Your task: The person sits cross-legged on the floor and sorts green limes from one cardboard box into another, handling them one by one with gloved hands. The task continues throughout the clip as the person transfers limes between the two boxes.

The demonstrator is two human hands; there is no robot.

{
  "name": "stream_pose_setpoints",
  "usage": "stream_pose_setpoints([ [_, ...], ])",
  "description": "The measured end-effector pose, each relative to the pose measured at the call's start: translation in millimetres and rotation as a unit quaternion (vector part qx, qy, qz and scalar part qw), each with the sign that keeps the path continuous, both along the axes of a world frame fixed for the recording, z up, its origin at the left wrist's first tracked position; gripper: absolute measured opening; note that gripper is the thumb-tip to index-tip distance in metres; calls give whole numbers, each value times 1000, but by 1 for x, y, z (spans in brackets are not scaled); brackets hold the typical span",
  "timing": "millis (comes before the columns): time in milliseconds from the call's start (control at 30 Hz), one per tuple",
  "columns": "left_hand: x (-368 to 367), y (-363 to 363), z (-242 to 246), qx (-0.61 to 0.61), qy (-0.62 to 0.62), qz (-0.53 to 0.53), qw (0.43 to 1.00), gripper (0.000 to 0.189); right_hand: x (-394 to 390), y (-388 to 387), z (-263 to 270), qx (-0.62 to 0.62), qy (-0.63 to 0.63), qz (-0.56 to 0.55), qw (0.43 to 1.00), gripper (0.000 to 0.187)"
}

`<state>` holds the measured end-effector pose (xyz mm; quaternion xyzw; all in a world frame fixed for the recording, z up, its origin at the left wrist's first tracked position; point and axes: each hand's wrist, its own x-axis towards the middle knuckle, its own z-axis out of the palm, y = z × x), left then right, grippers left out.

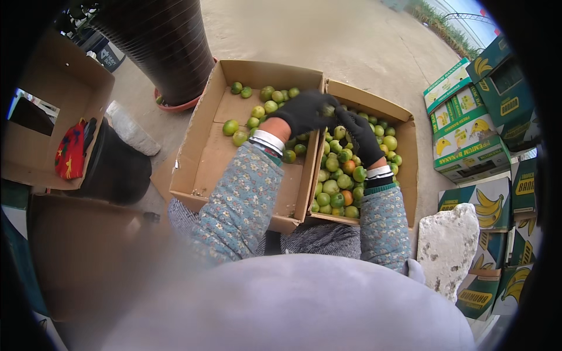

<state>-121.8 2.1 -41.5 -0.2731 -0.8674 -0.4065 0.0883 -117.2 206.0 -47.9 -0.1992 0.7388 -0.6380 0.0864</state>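
Observation:
My left hand (306,113), in a black knit glove, reaches over the wall between two open cardboard boxes. Its fingers close around a green tomato (328,110), partly hidden by the glove. Close beside it, my right hand (361,137), gloved alike, has its fingertips near that tomato, above the right box (406,175). Whether its fingers hold anything is hard to see. Many green tomatoes (330,187) crowd the right box, a few turning orange. Inside the left box (204,164), fewer green tomatoes (230,127) lie scattered, some hidden under my left forearm.
A large dark ribbed pot (162,48) stands beyond the left box. At left are a black bucket (123,166), a stone block (131,129) and a tilted carton (88,66) holding a red cloth (71,151). Banana boxes (467,127) and a pale slab (448,250) line the right.

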Motion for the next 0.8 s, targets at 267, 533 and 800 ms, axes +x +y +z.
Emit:
stream_pose_setpoints([
  [267, -13, -57, -21, -171, -189, 472, 844, 45, -22, 35, -15, 163, 440, -4, 883, 44],
  [533, 17, 20, 18, 49, 82, -3, 995, 50, -9, -11, -14, -156, 74, -56, 983, 33],
  [800, 7, 25, -1, 41, 93, -3, 995, 51, -11, 0, -8, -81, 89, -50, 991, 30],
])
